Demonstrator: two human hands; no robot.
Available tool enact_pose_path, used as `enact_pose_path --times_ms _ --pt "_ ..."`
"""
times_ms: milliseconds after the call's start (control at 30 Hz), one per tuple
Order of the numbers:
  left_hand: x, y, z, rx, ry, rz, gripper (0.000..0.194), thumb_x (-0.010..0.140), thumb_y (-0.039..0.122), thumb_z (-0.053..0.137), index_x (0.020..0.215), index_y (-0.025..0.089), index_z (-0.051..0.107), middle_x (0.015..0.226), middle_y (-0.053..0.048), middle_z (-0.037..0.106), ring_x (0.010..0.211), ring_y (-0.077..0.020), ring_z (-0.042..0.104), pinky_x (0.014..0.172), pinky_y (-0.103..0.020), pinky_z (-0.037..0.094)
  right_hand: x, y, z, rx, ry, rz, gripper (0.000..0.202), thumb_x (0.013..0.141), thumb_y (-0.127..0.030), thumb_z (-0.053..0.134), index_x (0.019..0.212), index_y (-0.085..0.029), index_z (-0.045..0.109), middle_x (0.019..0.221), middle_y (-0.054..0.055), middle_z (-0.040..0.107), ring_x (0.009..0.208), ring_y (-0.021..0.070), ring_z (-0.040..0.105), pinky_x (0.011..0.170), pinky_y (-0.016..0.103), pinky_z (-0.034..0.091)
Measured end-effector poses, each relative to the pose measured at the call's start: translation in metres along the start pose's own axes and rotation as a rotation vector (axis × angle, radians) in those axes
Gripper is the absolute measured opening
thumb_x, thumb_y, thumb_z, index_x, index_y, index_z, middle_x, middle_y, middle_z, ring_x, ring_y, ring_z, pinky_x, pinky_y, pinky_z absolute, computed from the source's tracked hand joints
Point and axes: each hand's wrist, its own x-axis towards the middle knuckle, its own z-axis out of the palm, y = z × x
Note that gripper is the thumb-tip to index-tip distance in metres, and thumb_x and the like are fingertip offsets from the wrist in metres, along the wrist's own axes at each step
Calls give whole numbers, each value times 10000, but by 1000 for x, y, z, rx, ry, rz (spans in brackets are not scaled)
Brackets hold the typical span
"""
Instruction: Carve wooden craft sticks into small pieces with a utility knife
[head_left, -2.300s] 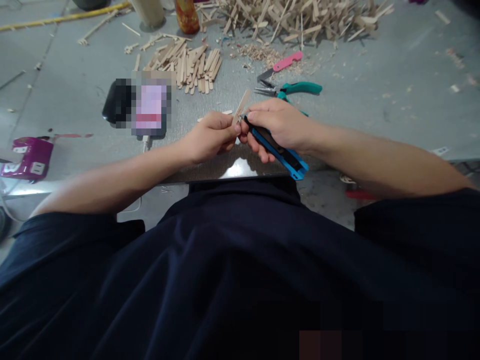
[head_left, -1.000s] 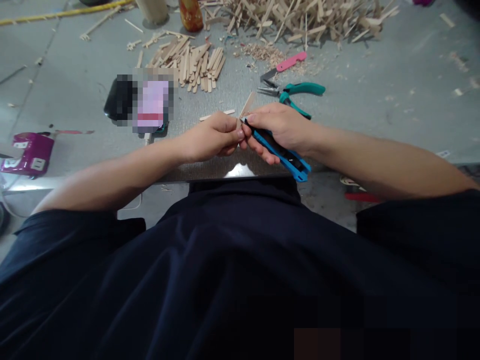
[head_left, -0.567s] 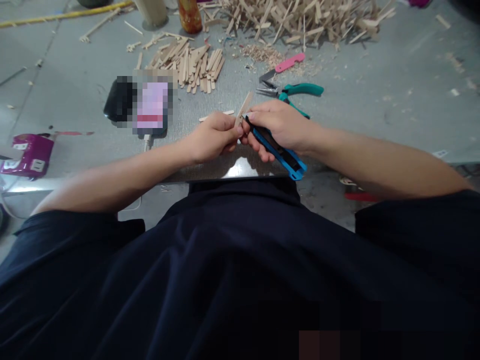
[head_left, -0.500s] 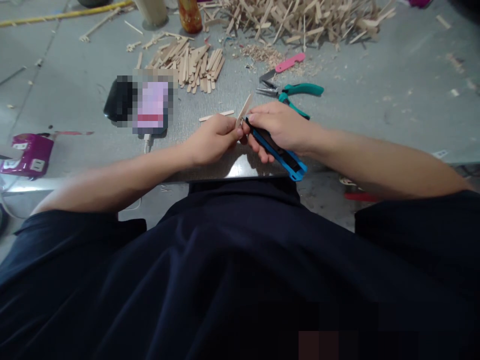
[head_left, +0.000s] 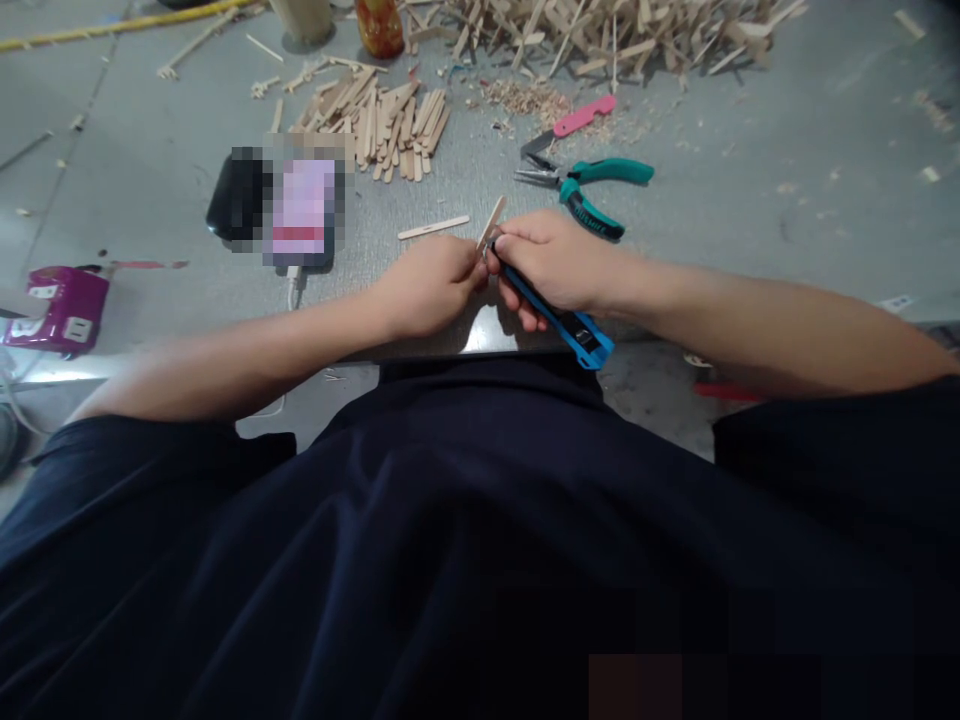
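My left hand [head_left: 435, 285] is closed on the lower end of a flat wooden stick [head_left: 491, 222], which points up and to the right. A blue and black utility knife [head_left: 559, 312] is gripped in my right hand [head_left: 551, 262], its front end close to the stick and my left fingertips. The blade's contact with the wood is too small to make out. Just beyond my left hand a single stick [head_left: 433, 228] lies on the grey table [head_left: 720, 200]. Green-handled pliers [head_left: 611, 172] rest beyond my right hand.
A pink folding knife [head_left: 583, 117] lies beside wood shavings [head_left: 529, 100]. Behind are a stick pile [head_left: 390, 125] and a larger heap [head_left: 637, 40]. A phone [head_left: 304, 210] with a cable, a black object [head_left: 238, 195] and a purple item [head_left: 67, 308] are at left.
The held stick has turned and now shows a narrower face. The utility knife has rolled slightly in my right hand. Both hands stay close together.
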Motion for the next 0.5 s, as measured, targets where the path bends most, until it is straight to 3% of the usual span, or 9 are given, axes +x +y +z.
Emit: enact_pose_path --times_ms 100,300,500 --pt "2 -8 -1 -142 -45 25 368 1166 297 632 804 236 639 701 -6 593 654 -170 480 679 -335 353 2 3 -3 44 -32 -25 396 1241 -93 371 946 -245 588 597 -37 647 404 143 601 353 191 483" --pt "4 -18 -4 -701 -170 17 363 1137 417 805 868 209 679 619 61 488 519 -88 386 534 -258 297 8 6 -11 190 -147 -131 440 1258 -179 443 866 -212 638 590 -9 664 381 127 574 336 171 449" --pt "2 -15 -6 -820 -122 -22 402 1127 455 834 871 169 716 574 57 500 466 -52 314 489 -213 240 8 8 -14 250 -143 -222 473 1266 -151 379 878 -207 643 614 -3 680 369 137 584 339 197 459"
